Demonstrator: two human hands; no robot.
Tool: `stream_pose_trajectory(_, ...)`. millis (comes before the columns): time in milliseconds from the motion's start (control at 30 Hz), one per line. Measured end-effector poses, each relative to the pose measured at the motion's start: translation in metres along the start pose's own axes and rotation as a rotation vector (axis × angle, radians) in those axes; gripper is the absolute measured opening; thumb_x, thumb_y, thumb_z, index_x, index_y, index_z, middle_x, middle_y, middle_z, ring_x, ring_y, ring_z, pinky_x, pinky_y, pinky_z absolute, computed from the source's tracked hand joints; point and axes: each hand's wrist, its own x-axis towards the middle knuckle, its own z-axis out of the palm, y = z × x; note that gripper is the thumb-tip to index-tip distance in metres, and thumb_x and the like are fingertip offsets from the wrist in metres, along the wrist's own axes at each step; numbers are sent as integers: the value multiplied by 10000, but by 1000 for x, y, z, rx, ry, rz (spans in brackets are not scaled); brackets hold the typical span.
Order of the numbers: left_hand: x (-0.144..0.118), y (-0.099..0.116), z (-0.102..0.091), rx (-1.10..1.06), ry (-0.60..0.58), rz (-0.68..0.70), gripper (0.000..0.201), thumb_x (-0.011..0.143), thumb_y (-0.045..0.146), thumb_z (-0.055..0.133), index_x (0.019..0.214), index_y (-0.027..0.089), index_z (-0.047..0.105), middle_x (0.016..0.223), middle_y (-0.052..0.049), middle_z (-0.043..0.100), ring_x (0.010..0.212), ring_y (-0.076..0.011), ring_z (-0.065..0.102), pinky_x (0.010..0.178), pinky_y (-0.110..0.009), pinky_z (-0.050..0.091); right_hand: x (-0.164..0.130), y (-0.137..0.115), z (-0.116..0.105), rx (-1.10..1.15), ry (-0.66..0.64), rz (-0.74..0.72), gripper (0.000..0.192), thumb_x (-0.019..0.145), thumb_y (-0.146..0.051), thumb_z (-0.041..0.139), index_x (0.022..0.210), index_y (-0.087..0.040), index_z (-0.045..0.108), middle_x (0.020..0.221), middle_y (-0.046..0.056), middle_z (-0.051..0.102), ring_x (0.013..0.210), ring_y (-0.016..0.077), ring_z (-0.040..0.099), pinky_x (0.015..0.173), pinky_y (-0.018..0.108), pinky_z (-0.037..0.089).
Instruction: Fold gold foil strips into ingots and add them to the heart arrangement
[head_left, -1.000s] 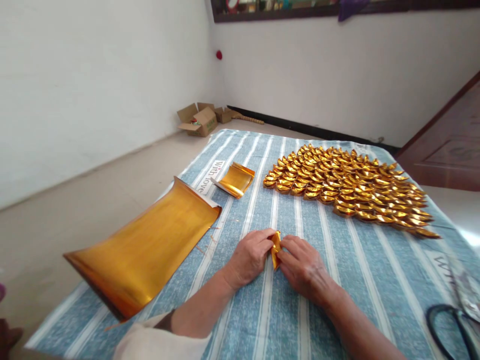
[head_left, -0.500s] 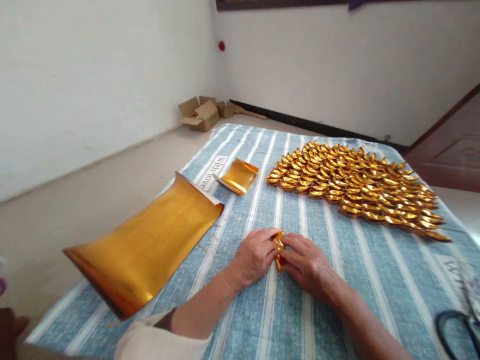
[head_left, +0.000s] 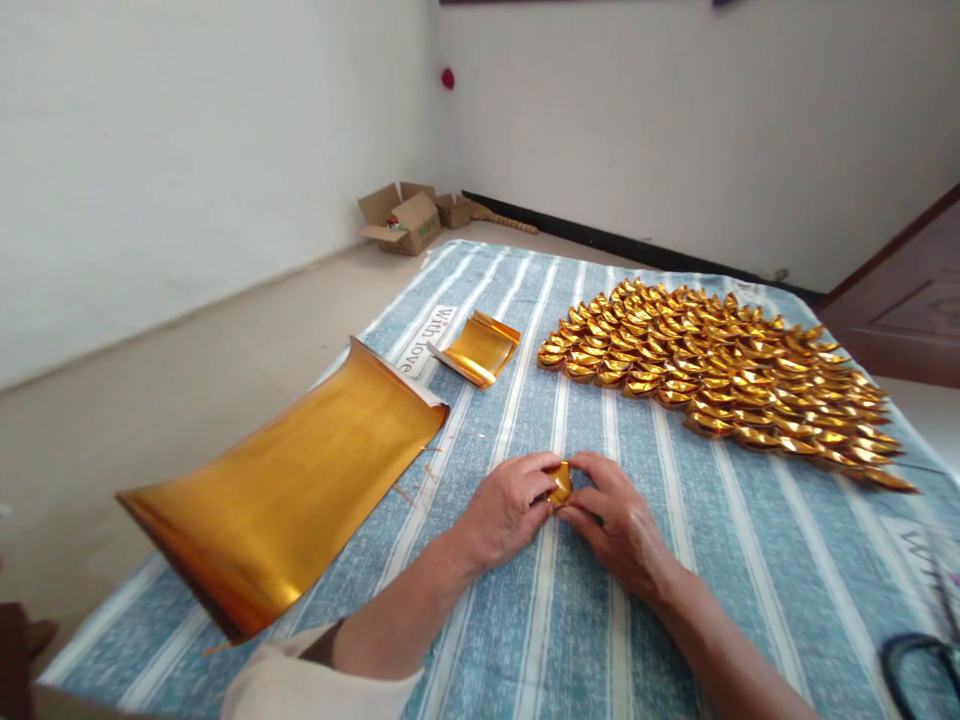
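Small gold piece pinched between two hands

A small gold piece sits between the fingertips of both hands, over the near middle of the desk, well apart from the left and right edges. Its visible face is bright and smooth, like foil, with a pale gleam across it; fingers cover its ends, so its full outline cannot be told. The left hand grips it from the left with bent fingers. The right hand closes on it from the other side, its thumb at the near end and its forefinger at the far end.

Striped blue and white cloth covers the desk. A large gold sheet, curled at its ends, lies along the left edge and partly reaches past it. A smaller stack of gold sheets lies beyond it, toward the far left corner. Rows of folded gold boats, pointed at both tips and packed close, fill the far right corner. Black-handled scissors, blurred and cut off by the view, lie near the right edge.
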Motion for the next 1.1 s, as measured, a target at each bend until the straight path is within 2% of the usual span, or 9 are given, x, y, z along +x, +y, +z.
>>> stream_pose_trajectory(100, 0, -2, -1, -61, 0, -12, 203, 830, 127, 554, 1006, 180, 642, 1200, -74, 623, 1104, -192, 582, 961, -342, 470, -1, 1, 6, -14, 23, 58, 172, 877, -273, 562, 783, -208, 690, 1189, 111, 584, 1193, 290, 490, 960, 516, 441)
stream_pose_trajectory(367, -1, -5, 0, -104, 11, -62, 323, 786, 85, 573, 1098, 157, 615, 1246, -112, 608, 1172, -199, 556, 998, -361, 454, -1, 0, 13, -30, 71, 187, 195, 851, -281, 596, 687, -203, 666, 1208, 120, 598, 1237, 314, 460, 980, 563, 391)
stream_pose_trajectory(600, 0, -4, -2, -114, 15, -61, 291, 770, 81, 598, 1054, 128, 637, 1228, -124, 619, 1164, -200, 564, 1005, -337, 448, 0, -2, 14, -67, 77, 213, 190, 833, -270, 618, 662, -198, 664, 1215, 127, 594, 1258, 319, 436, 988, 560, 374)
stream_pose_trajectory(833, 1, -4, -2, -112, 30, -60, 380, 756, 44, 531, 1102, 172, 618, 1225, -94, 622, 1167, -198, 562, 1002, -377, 454, 1, -2, 14, -56, 86, 228, 195, 822, -282, 629, 645, -205, 656, 1211, 126, 595, 1255, 326, 438, 974, 574, 375)
stream_pose_trajectory(1100, 3, -4, 2, -84, 70, -61, 283, 809, 65, 509, 1022, 184, 652, 1153, -68, 655, 1083, -180, 607, 953, -341, 491, 0, -3, 18, -65, 115, 241, 214, 825, -276, 614, 624, -203, 631, 1211, 125, 599, 1238, 316, 461, 981, 560, 377)
